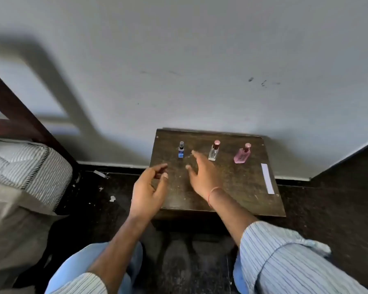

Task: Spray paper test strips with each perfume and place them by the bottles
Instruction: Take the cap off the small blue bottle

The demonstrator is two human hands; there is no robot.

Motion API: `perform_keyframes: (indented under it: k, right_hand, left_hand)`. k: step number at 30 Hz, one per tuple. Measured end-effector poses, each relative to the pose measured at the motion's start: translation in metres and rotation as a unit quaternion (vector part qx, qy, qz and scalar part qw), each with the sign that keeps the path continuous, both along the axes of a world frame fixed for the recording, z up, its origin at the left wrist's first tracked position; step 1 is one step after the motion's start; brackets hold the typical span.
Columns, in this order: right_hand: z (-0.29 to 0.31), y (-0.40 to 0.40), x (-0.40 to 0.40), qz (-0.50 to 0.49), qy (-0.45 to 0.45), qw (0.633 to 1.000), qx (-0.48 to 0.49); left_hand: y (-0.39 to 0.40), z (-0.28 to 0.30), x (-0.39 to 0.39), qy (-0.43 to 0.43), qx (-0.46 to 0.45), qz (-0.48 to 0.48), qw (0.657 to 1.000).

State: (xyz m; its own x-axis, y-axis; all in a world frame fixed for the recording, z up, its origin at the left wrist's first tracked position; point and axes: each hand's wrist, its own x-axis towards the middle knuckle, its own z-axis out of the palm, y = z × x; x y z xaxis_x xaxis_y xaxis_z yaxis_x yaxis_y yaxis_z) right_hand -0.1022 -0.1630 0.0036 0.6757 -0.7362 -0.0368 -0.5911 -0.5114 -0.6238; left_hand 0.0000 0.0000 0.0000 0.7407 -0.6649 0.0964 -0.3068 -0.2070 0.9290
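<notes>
Three perfume bottles stand in a row at the back of a small dark wooden table [232, 200]: a small blue bottle [181, 150] at the left, a clear bottle with a pink cap [214, 150] in the middle, a pink bottle [242, 154] at the right. A white paper strip [267, 178] lies flat near the table's right edge. My right hand [202, 174] hovers open over the table just right of the blue bottle, fingers spread. My left hand [148, 188] hangs at the table's left edge, fingers loosely curled and empty.
The table stands against a pale wall. A mattress [28, 166] with a dark wooden bed frame is at the left. Paper scraps [112, 198] lie on the dark floor between bed and table. My knees in blue trousers are at the bottom.
</notes>
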Motion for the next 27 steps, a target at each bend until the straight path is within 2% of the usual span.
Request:
perform_keyframes:
  k: [3,9,14,17,22,27]
  right_hand:
    - [-0.019,-0.026,0.031,-0.016,0.003,0.998,0.062]
    - [-0.049,-0.046,0.071,-0.046,-0.027,0.993,0.103]
    - [-0.047,-0.036,0.057,-0.074,-0.087,0.983,0.146]
    - [-0.03,-0.014,0.013,-0.066,-0.111,0.978,0.162]
    - [-0.015,0.016,-0.069,-0.048,-0.093,0.969,0.224]
    - [-0.03,-0.003,-0.085,-0.004,-0.05,0.98,0.191]
  left_hand:
    - [-0.011,-0.006,0.012,0.019,-0.008,0.044,0.999]
    - [-0.026,-0.014,0.024,0.076,-0.019,0.023,0.997]
    - [-0.032,-0.016,0.028,0.118,-0.039,0.035,0.992]
    - [-0.035,-0.016,0.027,0.14,-0.041,-0.031,0.989]
    - [-0.044,-0.02,0.012,0.18,-0.036,-0.176,0.967]
    - [-0.059,-0.027,0.0,0.183,0.0,-0.25,0.951]
